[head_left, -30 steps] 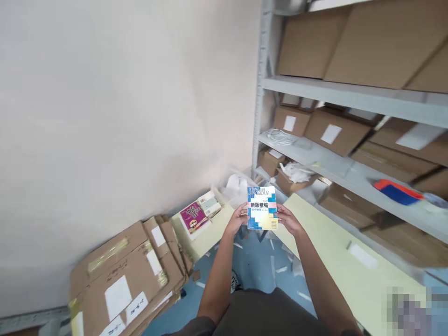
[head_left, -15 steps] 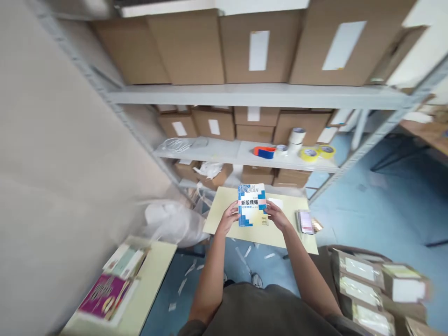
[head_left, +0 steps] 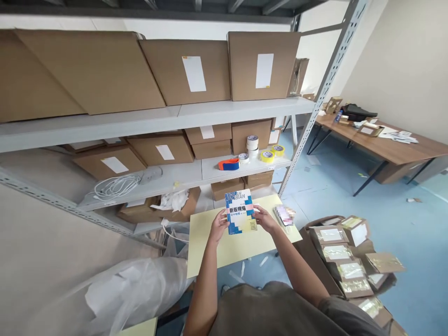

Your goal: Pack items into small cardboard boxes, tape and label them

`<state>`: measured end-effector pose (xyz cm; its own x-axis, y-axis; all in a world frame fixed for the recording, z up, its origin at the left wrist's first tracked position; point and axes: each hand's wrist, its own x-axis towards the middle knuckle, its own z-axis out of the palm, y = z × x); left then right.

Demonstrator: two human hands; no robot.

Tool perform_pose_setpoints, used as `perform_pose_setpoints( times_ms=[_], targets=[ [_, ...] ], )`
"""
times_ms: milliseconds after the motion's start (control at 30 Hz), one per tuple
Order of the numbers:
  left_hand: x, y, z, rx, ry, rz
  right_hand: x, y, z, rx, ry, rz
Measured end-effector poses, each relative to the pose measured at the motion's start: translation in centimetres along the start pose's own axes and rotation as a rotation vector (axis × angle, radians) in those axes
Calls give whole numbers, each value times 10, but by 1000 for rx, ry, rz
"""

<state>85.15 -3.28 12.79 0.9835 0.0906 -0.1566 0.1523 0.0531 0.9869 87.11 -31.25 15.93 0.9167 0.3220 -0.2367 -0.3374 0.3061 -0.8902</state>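
A blue, white and yellow book (head_left: 241, 212) with Chinese lettering on its cover is held up over the pale yellow table (head_left: 203, 242). My left hand (head_left: 220, 226) grips its left edge, fingers closed around it. On the opposite edge, my right hand (head_left: 264, 218) is closed on the same book, thumb at the front. The cover faces me and the book is nearly upright, tilted slightly. Right of my right hand, a small item with a blurred-out face (head_left: 284, 215) lies on the table.
Ahead stands a metal shelf (head_left: 210, 112) with cardboard boxes (head_left: 264, 65), tape rolls (head_left: 267, 156), an orange-and-blue tape dispenser (head_left: 228, 164) and coiled white cable (head_left: 117, 186). Wrapped parcels (head_left: 336, 252) fill a large carton at right. Plastic wrap (head_left: 140, 284) bulges at left. A brown desk (head_left: 385, 135) stands farther back.
My view has swung to the right, bringing the brown desk into sight and losing the side table with books. Both hands still hold the book.
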Motion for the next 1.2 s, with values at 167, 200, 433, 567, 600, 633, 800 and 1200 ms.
perform_pose_setpoints(
  times_ms=[167,200,433,567,600,633,800,1200],
  targets=[
    [9,10,14,64,-26,96,9,8,41,-149,93,-158],
    [8,12,20,14,-124,98,11,12,53,-197,86,-195],
    [5,24,5,-109,-213,108,27,51,98,-399,109,-288],
    [19,38,-43,-238,-345,35,33,34,77,-350,404,-278],
    [22,43,-53,-266,-390,-1,32,26,72,-329,418,-237],
    [24,48,-60,-276,-423,-36,32,18,67,-300,378,-186],
    [29,70,-60,-221,-369,-88,20,-13,60,-162,74,-97],
    [31,70,21,76,-120,190,14,-42,59,-116,49,-225]
  ],
)
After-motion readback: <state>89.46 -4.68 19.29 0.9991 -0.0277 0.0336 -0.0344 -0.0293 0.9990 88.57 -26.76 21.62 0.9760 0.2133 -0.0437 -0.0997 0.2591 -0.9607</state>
